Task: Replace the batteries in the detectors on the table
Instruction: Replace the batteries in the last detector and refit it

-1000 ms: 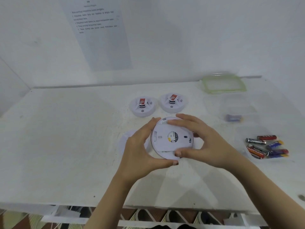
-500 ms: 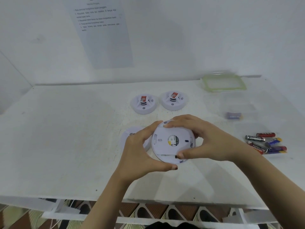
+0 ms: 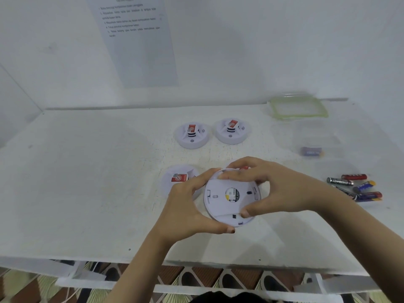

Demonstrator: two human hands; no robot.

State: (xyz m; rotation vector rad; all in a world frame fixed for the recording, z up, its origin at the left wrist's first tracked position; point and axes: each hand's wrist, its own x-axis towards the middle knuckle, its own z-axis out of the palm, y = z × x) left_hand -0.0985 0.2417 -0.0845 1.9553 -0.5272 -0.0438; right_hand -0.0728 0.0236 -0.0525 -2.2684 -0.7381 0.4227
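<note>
Both hands hold one round white detector (image 3: 227, 200) with its back side up, just above the white table (image 3: 87, 182). My left hand (image 3: 188, 206) grips its left and lower rim. My right hand (image 3: 275, 186) wraps over its top and right rim, thumb on the lower edge. Left of it lies another white detector (image 3: 179, 179) with a red label, partly hidden by my left hand. Two more detectors (image 3: 192, 133) (image 3: 232, 130) stand farther back. Several loose batteries (image 3: 358, 186) lie at the right.
A clear container holding a battery (image 3: 311, 151) sits at the right. Behind it lies a green-rimmed lid (image 3: 298, 107). A printed sheet (image 3: 135, 40) hangs on the back wall. The table's front edge (image 3: 196, 262) is close below my wrists.
The detector in my hands has turned slightly counter-clockwise. The detector to its left shows more of its red label.
</note>
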